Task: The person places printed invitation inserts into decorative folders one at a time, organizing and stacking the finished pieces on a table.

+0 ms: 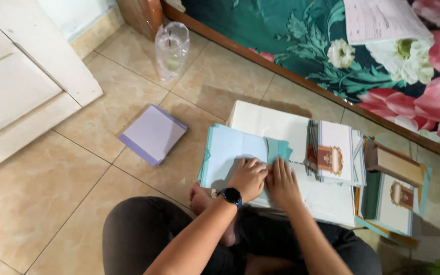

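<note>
My left hand (249, 178), with a black watch on the wrist, rests curled on a pale teal card (230, 150) lying on a stack of teal cards. Right beside it, my right hand (282, 181) lies flat with fingers together, pressing the same card along its folded edge. Both hands touch at the fingertips. The stack sits on a white flat box (268, 122) on the tiled floor in front of my crossed legs.
Printed white cards with a red-gold emblem (334, 153) are piled to the right, more cards and a brown box (395, 165) beyond them. A lilac paper stack (153, 134) lies at left, a clear plastic jug (172, 48) behind it, a floral bedsheet (332, 46) at the back, a white door (21, 76) far left.
</note>
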